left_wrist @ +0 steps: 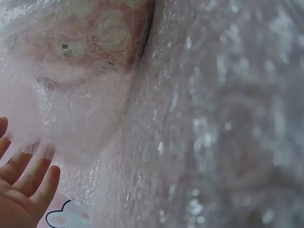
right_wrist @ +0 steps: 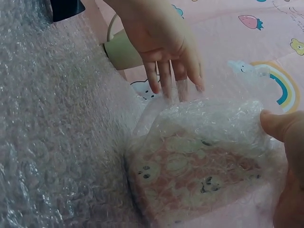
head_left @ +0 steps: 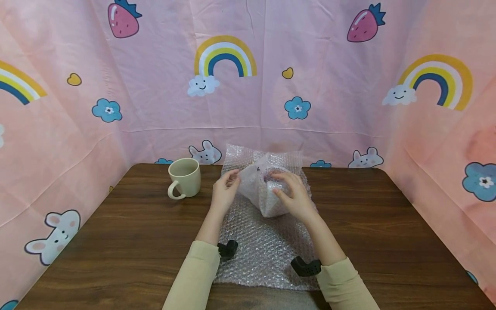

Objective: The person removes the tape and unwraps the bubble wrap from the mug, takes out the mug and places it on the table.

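Bubble wrap (head_left: 267,254) lies in a long sheet down the middle of the table. On its far part stands a bundle (head_left: 273,202) of a pink patterned thing wrapped in bubble wrap, its kind blurred by the layers. My left hand (head_left: 224,193) pinches a loose flap (head_left: 249,183) of the wrap at the bundle's left; its fingertips show through the film in the left wrist view. From the right, my right hand (head_left: 297,196) grips the bundle, with its thumb (right_wrist: 275,124) on the near side and its fingers over the top.
A pale green mug (head_left: 185,176) stands at the back left of the brown table (head_left: 135,241), handle toward the front left. Pink printed cloth (head_left: 162,103) hangs behind and at both sides. A black wrist mount (head_left: 306,267) sits at each cuff.
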Demonstrator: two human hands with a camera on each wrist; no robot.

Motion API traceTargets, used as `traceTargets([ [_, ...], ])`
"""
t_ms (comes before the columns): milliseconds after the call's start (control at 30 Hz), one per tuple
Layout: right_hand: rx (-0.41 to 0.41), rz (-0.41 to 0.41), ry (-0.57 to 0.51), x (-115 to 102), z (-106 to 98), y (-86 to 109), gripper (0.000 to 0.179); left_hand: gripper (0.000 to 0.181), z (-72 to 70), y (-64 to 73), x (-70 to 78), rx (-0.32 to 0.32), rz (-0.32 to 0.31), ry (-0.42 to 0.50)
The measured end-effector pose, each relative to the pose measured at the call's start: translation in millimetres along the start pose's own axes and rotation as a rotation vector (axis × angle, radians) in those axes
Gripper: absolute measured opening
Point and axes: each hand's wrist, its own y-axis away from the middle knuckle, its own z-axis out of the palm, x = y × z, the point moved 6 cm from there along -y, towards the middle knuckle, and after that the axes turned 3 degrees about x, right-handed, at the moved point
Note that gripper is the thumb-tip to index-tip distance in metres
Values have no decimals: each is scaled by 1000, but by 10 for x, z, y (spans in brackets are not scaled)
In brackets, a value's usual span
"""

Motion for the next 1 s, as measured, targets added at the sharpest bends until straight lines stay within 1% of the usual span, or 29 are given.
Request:
traceTargets([
  [67, -1, -1, -1, -2, 0, -1, 38, 29, -26, -2, 13, 38, 9, 18],
  [133, 0, 6, -1, -5, -4, 1, 38, 28, -49, -1, 23, 75, 14, 17],
  [267, -3, 41, -4, 4, -23, 13, 42, 21, -87, 7, 40, 145, 12, -22],
  [367, 0, 71, -7, 20, -51, 24, 47, 15, -96, 18, 61, 169, 10, -45],
  [467, 5, 85, -1, 42, -80, 28, 51, 12, -74, 30, 90, 154, 22, -52],
  [600, 1, 88, 13, 68, -106, 30, 54, 7, -26, 45, 122, 121, 33, -34],
  [767, -25, 117, 51, 87, -129, 40, 54, 7, -2, 60, 151, 119, 47, -12],
  [833, -38, 126, 73, 90, -135, 44, 54, 8, 14, 67, 164, 107, 54, -2],
  [1000, -64, 112, 113, 74, -138, 47, 50, 18, 96, 96, 195, 16, 67, 6],
])
